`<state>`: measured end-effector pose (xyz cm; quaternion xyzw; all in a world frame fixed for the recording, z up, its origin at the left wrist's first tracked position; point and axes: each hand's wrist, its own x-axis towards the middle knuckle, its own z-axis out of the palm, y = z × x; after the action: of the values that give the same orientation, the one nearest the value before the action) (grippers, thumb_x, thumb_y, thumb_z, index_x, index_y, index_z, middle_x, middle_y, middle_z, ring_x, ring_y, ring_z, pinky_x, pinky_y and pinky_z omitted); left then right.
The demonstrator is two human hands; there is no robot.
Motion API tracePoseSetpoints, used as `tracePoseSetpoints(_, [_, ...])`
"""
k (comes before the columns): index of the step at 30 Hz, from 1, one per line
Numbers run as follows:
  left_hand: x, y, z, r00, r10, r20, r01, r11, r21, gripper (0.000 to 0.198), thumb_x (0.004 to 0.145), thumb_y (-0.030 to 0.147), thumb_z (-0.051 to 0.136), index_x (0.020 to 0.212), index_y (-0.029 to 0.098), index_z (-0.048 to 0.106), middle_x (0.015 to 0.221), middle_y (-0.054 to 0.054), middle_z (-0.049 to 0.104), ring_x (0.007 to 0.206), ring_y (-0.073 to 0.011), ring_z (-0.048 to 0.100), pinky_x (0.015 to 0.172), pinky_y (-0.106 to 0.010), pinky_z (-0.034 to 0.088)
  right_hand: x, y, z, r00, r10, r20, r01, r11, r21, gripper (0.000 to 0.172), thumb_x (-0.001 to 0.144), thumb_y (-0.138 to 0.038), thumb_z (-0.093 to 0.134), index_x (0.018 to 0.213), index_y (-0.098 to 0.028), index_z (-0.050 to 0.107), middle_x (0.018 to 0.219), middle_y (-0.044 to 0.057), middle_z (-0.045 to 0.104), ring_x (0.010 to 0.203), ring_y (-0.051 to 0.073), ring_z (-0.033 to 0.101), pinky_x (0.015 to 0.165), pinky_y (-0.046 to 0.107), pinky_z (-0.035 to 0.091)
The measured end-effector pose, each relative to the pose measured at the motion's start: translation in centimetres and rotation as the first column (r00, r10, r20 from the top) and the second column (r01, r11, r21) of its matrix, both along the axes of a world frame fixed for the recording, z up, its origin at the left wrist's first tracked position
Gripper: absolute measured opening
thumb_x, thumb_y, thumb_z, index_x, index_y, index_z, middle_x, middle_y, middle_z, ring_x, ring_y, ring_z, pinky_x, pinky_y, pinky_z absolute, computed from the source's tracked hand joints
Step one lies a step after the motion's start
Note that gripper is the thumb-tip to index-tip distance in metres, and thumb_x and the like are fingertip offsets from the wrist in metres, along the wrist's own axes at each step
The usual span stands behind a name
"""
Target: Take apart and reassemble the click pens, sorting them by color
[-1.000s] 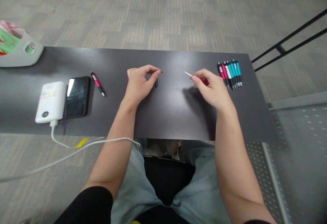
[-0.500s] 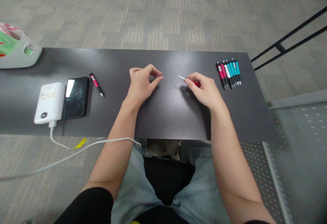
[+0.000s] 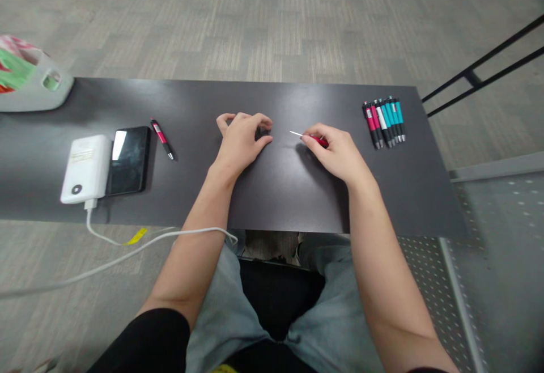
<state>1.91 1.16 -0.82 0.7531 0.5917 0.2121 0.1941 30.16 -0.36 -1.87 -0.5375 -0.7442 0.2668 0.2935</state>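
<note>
My right hand (image 3: pixel 334 149) is closed around a red pen part (image 3: pixel 321 141), most of it hidden by the fingers. From it a thin whitish rod (image 3: pixel 296 133), which looks like a pen refill, points left toward my other hand. My left hand (image 3: pixel 242 143) hovers low over the dark table, thumb and forefinger a little apart, with dark shade between them and nothing I can make out held. To its left a red and black pen (image 3: pixel 162 139) lies alone. Right of my right hand, a row of red, white and teal pens (image 3: pixel 385 122) lies side by side.
On the left of the dark table (image 3: pixel 280 203) lie a white power bank (image 3: pixel 85 169) and a black phone (image 3: pixel 128 160). A white cable (image 3: pixel 127 257) runs from the power bank across my left forearm. A white basket (image 3: pixel 46 95) stands at the far left corner.
My left thumb and forefinger, nearly touching before, have spread apart. My right hand has moved slightly left with the red pen part and its thin rod.
</note>
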Motion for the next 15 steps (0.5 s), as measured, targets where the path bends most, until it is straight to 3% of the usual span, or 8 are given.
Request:
tracePoseSetpoints(7, [-0.6,0.2,-0.5,0.999,-0.018,0.034,0.018,1.000,0.012,0.026,0.110,0.026,0.089,0.132,0.038,0.084,0.144,-0.006,0.096,0.148,-0.0429,0.075,0.142,-0.074,0.032,0.1,0.0,0.1,1.000,-0.004,0.025,0.004,1.000,-0.017,0.019,0.116,-0.043,0.076,0.111,-0.031,0.089,0.114,0.009,0.096,0.108,0.037,0.086,0.106,0.050,0.065])
tracePoseSetpoints(12, [-0.5,-0.1,0.1,0.999,-0.039,0.035,0.037,0.998,0.043,0.036,0.108,0.033,0.094,0.142,0.038,0.084,0.152,-0.006,0.092,0.148,-0.0418,0.074,0.138,-0.066,0.034,0.1,0.0,0.1,0.999,0.018,0.032,-0.018,1.000,-0.007,0.018,0.117,-0.041,0.074,0.111,-0.031,0.088,0.119,0.010,0.096,0.112,0.038,0.087,0.109,0.051,0.065])
tracePoseSetpoints(15, [0.0,-0.6,0.7,0.992,-0.112,0.065,0.106,0.991,0.087,0.038,0.110,0.042,0.094,0.147,0.037,0.085,0.155,-0.006,0.090,0.148,-0.0402,0.074,0.135,-0.061,0.037,-0.3,-0.2,0.4,0.997,0.069,0.027,-0.070,0.997,0.016,0.020,0.118,-0.040,0.072,0.113,-0.030,0.088,0.120,0.010,0.096,0.112,0.037,0.087,0.110,0.051,0.066])
